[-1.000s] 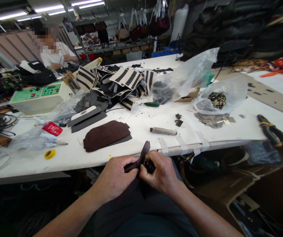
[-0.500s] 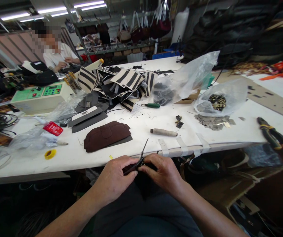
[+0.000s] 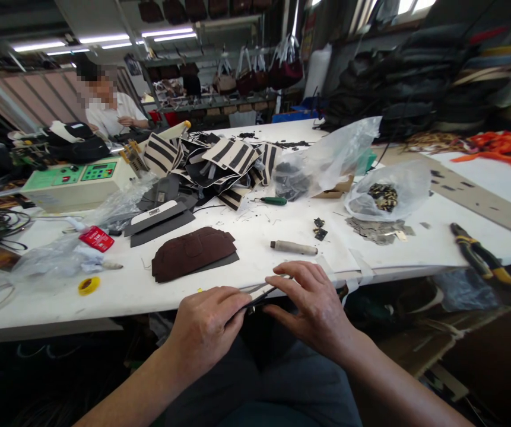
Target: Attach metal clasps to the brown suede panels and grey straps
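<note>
At the table's near edge, my left hand (image 3: 208, 323) is closed on a thin flat panel (image 3: 262, 292) with a pale face and a dark edge, tilted and seen nearly edge-on. A small shiny part shows on its underside, too small to name. My right hand (image 3: 311, 299) curves around the panel's right end, fingers at the upper edge and thumb below. A dark brown leather piece (image 3: 195, 252) lies on a grey sheet behind my left hand. Beyond my right hand lies a grey wrapped rod (image 3: 294, 247) with a dark tip.
Striped pieces (image 3: 231, 155) are heaped mid-table. Plastic bags (image 3: 409, 184) with small parts, a green-handled tool (image 3: 273, 201) and pliers (image 3: 482, 255) lie to the right. Leftward are yellow tape (image 3: 88, 286), a red bottle (image 3: 97, 238) and a control box (image 3: 75, 187). A person (image 3: 115, 112) sits behind.
The panel has turned so its pale face shows. My right hand has opened from a tight pinch and shifted slightly right and up around the panel's end. The head view has tilted up slightly.
</note>
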The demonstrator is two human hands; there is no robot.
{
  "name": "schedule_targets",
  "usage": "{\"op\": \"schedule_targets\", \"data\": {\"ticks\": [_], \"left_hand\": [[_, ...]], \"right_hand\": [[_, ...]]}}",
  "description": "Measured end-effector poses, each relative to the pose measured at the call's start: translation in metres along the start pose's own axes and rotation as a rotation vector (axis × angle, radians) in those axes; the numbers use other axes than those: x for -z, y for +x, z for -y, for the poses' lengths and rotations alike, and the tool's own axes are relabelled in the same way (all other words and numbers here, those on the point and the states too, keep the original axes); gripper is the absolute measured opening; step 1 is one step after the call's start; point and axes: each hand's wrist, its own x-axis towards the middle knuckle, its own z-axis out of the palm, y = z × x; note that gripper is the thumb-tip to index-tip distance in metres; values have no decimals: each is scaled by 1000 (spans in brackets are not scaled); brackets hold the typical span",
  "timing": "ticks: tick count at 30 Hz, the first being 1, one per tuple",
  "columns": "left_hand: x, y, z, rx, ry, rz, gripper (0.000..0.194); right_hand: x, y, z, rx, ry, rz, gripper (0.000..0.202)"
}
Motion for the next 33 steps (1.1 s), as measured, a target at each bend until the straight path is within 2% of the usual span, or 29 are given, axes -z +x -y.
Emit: {"op": "schedule_targets", "data": {"ticks": [2, 4, 7, 14, 20, 25, 27, 29, 31, 33], "left_hand": [[3, 0, 0, -40, 1, 5, 25], [7, -1, 0, -62, -8, 14, 26], [10, -3, 1, -70, -33, 23, 25], [11, -5, 7, -66, -105, 47, 25], [7, -12, 15, -21, -130, -5, 17], [6, -13, 21, -104, -73, 2, 20], [6, -12, 25, -130, -43, -7, 21], [6, -13, 29, -127, -2, -26, 19], [7, -17, 33, -105, 46, -50, 17], [7, -22, 35, -76, 105, -80, 16]], "right_hand": [[1, 6, 0, 72, -3, 80, 35], [0, 10, 1, 140, 23, 152, 21], [-5, 11, 2, 182, 34, 173, 10], [-11, 8, 4, 247, -2, 211, 16], [-11, 8, 6, 249, -17, 238, 17], [-20, 13, 4, 247, 28, 252, 16], [-26, 16, 2, 217, 62, 241, 12], [-32, 18, 1, 147, 85, 172, 9], [-38, 17, 3, 14, 122, 29, 23], [-45, 14, 10, -189, 239, -106, 21]]}}
